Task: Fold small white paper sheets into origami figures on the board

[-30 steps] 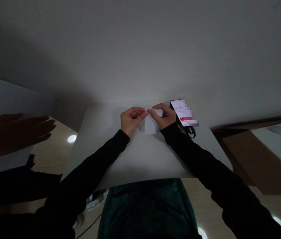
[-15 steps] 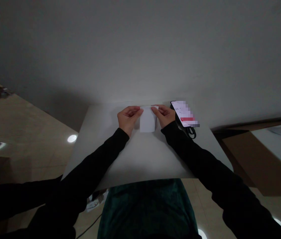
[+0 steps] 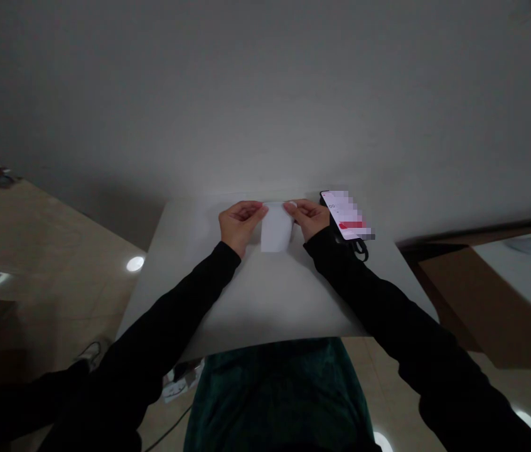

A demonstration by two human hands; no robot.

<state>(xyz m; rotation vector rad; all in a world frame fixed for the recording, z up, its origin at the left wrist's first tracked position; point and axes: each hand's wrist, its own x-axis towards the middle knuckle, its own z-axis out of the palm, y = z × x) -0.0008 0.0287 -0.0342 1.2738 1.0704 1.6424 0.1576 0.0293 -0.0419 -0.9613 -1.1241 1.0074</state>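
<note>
A small sheet of white paper (image 3: 275, 230) is held up over the table, its upper edge pinched between my two hands. My left hand (image 3: 241, 225) grips the upper left corner between thumb and fingers. At the upper right corner, my right hand (image 3: 309, 216) pinches the sheet, with the thumb on its near face. The lower end of the paper hangs free toward me, and its right side curves slightly. Just right of my right hand lies a phone (image 3: 346, 215) with a lit screen, partly pixelated.
The white table (image 3: 275, 301) stands against a grey wall (image 3: 265, 94). A black cable (image 3: 362, 250) lies by the phone. Green cloth (image 3: 279, 395) covers my lap. On the right is a brown box (image 3: 472, 301); at lower left a shoe (image 3: 90, 353) shows on the tiled floor.
Both hands and the paper sit very slightly further left, and the paper's right side curls a little more. At lower left, a dark-clothed leg has shifted down and a shoe has come into sight.
</note>
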